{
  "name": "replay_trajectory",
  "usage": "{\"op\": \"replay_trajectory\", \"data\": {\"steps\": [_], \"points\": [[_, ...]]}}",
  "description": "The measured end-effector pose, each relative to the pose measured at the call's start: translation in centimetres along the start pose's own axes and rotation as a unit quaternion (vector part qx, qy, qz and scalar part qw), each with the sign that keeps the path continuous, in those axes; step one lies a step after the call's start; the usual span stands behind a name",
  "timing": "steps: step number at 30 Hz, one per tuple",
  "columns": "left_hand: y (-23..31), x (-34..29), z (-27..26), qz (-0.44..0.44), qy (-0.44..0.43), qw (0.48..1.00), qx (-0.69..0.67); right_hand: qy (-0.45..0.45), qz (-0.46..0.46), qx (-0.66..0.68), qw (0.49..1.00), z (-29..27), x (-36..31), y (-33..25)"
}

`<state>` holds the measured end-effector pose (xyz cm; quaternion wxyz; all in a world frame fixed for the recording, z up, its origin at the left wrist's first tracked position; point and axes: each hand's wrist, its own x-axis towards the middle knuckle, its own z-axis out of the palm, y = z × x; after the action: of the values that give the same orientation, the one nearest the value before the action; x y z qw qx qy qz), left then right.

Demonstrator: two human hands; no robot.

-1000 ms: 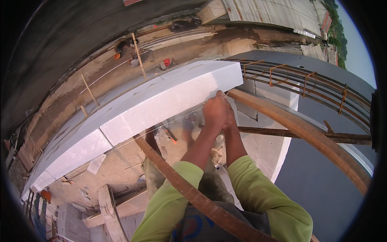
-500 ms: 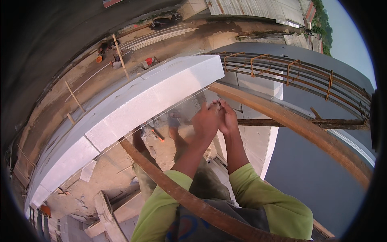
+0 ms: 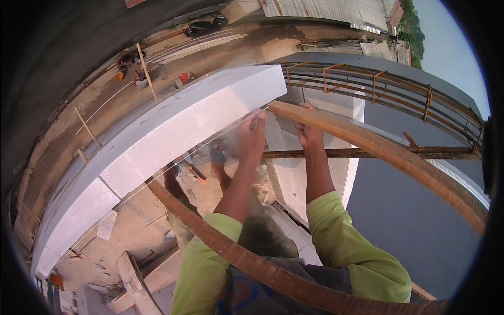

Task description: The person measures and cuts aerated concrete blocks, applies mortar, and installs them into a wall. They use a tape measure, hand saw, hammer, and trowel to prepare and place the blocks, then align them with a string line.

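A long brown wooden beam (image 3: 367,142) runs from the end of the white block wall (image 3: 184,123) toward the right. My right hand (image 3: 311,135) is wrapped round it from below, with fingertips showing over its far edge. Just left of the beam's end, my left hand (image 3: 253,137) is raised beside the wall with its fingers bent together; it is somewhat blurred, and what it pinches is hidden. A thin pale string (image 3: 210,140) stretches along the wall's near face and reaches the fingers of my left hand.
A second wooden bar (image 3: 210,233) crosses in front of my body. A rusty steel rebar cage (image 3: 378,86) extends at the upper right, above a darker timber (image 3: 388,153). Far below lie a street with people and a parked motorbike (image 3: 206,25). Rubble and boards lie under me.
My hands, together before, have parted. The right one has moved right and taken hold of the wooden beam; the left one has shifted slightly left toward the string. The view has shifted slightly.
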<state>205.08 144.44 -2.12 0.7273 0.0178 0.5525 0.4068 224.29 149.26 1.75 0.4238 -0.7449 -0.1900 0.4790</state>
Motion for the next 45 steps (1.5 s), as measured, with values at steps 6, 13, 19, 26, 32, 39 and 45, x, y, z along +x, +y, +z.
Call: {"op": "replay_trajectory", "data": {"steps": [6,13,19,26,32,39,45], "points": [[3.6,-1.1,0.2,0.012,-0.047,0.998,0.046,0.03,-0.024,0.033,0.999,1.1,-1.1,-2.9],[5.1,-3.8,2.2,0.194,-0.159,0.967,0.053,0.009,-0.03,0.152,0.988,-0.9,-5.4,-6.7],[6.0,-5.3,4.9,0.354,-0.164,0.917,0.083,0.055,-0.066,0.271,0.959,1.0,-8.6,-9.2],[6.4,-5.7,5.5,0.399,-0.138,0.895,0.141,0.012,-0.084,0.316,0.945,-1.4,-8.2,-8.3],[7.3,-4.7,5.5,0.359,-0.185,0.899,0.171,0.045,-0.061,0.251,0.965,-1.0,-9.7,-7.3],[8.1,-3.9,5.3,0.338,-0.205,0.896,0.202,-0.014,-0.047,-0.084,0.995,0.3,-12.2,-6.8],[9.0,-4.4,6.0,0.286,-0.203,0.907,0.232,-0.08,-0.27,-0.321,0.904,-1.5,-8.3,-7.8]]}}
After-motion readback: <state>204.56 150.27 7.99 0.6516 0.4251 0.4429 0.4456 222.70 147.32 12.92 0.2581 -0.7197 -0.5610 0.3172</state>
